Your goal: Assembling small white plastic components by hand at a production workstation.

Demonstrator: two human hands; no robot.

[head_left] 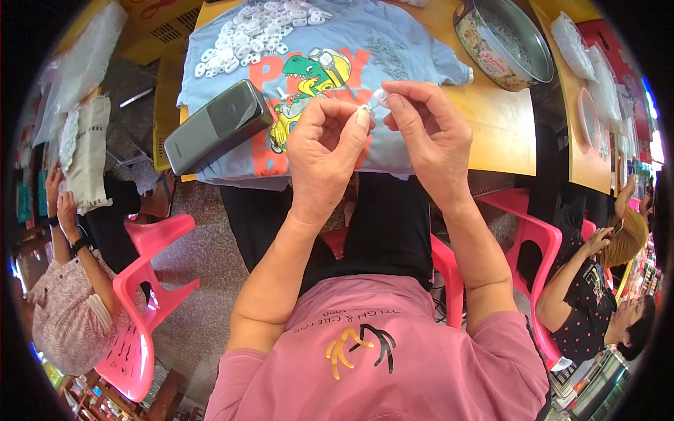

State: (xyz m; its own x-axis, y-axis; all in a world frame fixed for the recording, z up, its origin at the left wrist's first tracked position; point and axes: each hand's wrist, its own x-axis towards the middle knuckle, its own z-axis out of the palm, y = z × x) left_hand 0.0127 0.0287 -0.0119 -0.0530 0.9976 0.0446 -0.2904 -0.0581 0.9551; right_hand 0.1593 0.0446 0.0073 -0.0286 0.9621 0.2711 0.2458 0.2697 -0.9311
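Observation:
My right hand [434,133] is closed in a pinch on a small white plastic piece [380,95], thumb and forefinger at its edge. Close beside it, my left hand [326,144] has thumb and forefinger pressed together around something tiny, too small to make out. The fingertips of both hands nearly meet above a light blue printed T-shirt [217,84] spread on the table. Beyond them lies a heap of white plastic pieces [260,31] with holes. To its right is a scatter of small grey parts [387,59]. A single white bit [282,92] rests on the print.
A dark grey box-shaped device [214,130] stands left of my hands. At the back right of the wooden table [502,140] is an oval tin [491,59] holding small grey parts. People sit on pink chairs [144,302] to both sides, their hands busy.

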